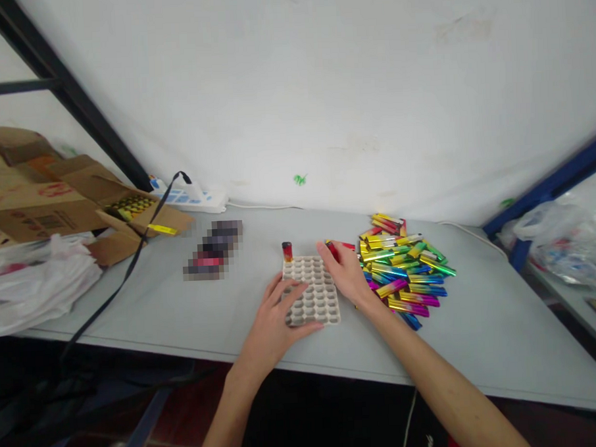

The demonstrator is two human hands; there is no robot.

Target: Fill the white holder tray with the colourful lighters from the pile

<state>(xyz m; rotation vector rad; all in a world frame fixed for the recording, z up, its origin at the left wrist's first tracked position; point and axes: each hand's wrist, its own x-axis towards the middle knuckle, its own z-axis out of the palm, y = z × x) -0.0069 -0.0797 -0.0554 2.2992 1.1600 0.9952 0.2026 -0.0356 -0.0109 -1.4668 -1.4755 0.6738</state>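
A pale tray (311, 308) with rows of slots lies on the table in front of me. One red lighter (287, 251) with a black top stands upright in its far left corner slot. My left hand (282, 310) steadies the tray, thumb along the near edge and fingers over the left side and top. Pinched in my right hand (347, 271), above the tray's far right corner, is a red lighter (333, 249) with a dark end; the fingers hide part of it. To the right lies a loose pile of shiny multicoloured lighters (403, 271).
Cardboard boxes (45, 211) and a white plastic bag (44, 287) crowd the left, with a black strap (127, 274) hanging before them. A power strip (198, 200) sits by the wall, near a pixelated object (213, 250). Clear plastic bags (565, 245) are at far right.
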